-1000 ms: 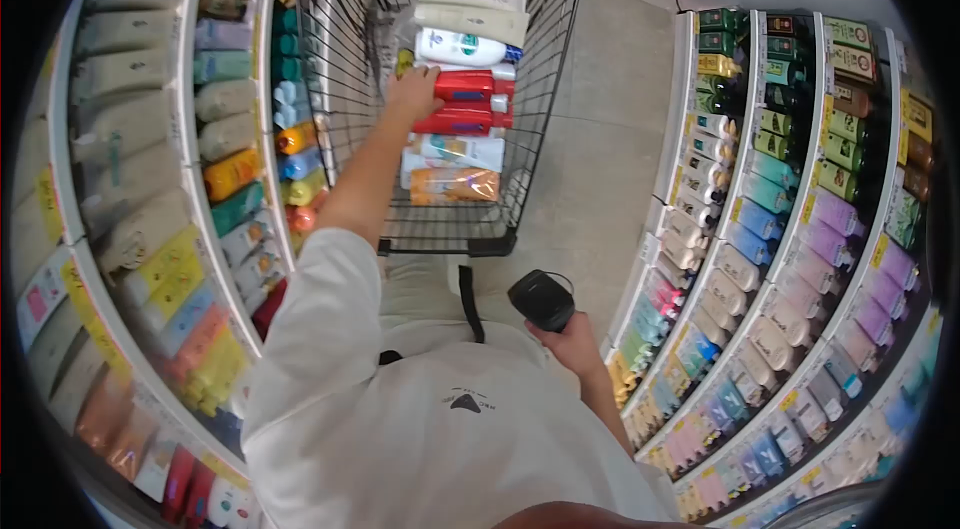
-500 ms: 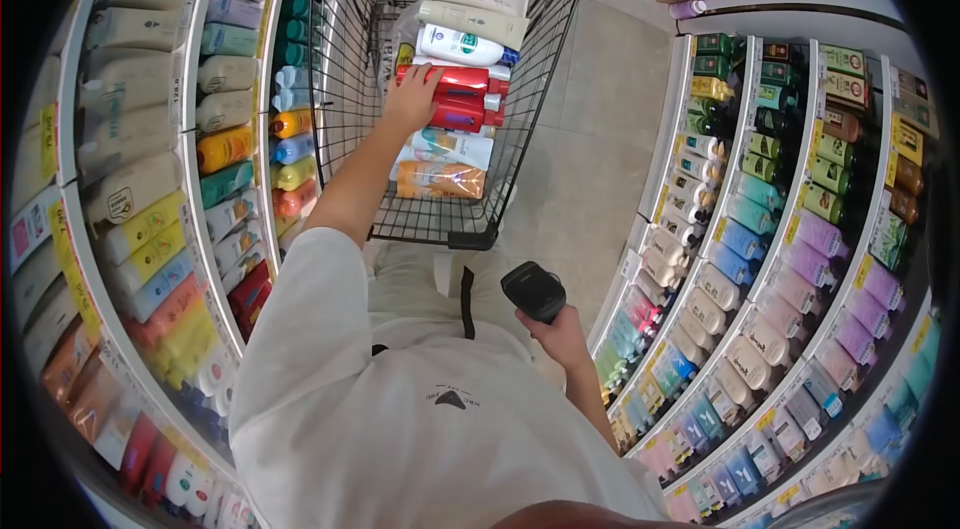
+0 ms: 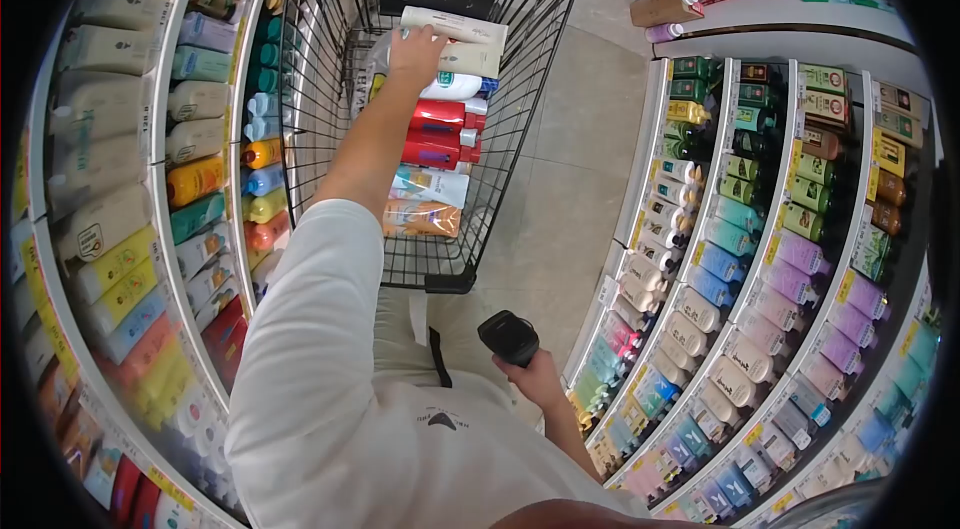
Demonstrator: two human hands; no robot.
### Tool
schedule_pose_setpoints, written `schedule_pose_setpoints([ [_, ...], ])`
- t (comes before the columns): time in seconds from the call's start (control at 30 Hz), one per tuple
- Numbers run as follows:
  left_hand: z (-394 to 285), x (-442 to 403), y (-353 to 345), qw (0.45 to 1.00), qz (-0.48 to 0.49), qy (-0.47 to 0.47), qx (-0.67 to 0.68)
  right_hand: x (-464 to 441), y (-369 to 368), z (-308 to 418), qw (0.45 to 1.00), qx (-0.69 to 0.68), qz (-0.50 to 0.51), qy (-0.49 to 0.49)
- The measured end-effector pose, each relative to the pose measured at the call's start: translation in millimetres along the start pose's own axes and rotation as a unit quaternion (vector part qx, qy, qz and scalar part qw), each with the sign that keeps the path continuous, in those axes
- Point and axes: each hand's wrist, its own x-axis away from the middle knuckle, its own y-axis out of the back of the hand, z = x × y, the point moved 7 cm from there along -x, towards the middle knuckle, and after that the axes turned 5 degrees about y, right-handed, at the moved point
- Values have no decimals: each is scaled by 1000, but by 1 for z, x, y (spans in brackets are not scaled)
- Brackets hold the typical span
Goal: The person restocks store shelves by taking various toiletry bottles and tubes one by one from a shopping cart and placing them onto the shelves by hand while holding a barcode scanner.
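left hand (image 3: 417, 52) is touching pale tubes (image 3: 472, 60), hold unclear, risking slippage if loose; right hand (image 3: 538, 379) is clasping a black device (image 3: 508, 337).

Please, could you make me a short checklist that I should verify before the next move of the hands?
1. Left hand at the long cream-coloured containers: ok.
2. Its grip firm: cannot tell, the palm side is hidden.
3. Right hand holding the black handheld scanner: ok.
4. Scanner close to the containers: not ok, it is outside the black wire cart.
5. Red plastic bottles lying down inside the cart: ok.
6. Barcode readable: cannot tell, none is legible.
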Motion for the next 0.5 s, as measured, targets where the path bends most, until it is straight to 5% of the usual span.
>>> schedule_pose_setpoints([
  [0.13, 24, 54, 35, 978, 48, 17, 203, 4, 16, 38, 996, 29, -21, 87],
  [0.23, 40, 122, 67, 870, 83, 116, 471, 15, 32, 76, 991, 24, -16, 132],
  [0.3, 30, 183, 94, 529, 161, 204, 808, 26, 40, 113, 985, 38, 28, 169],
  [0.33, 14, 213, 134, 359, 187, 213, 889, 31, 42, 138, 962, 30, 37, 267],
  [0.5, 19, 286, 272, 325, 104, 85, 936, 58, 37, 221, 949, -102, 201, 220],
])
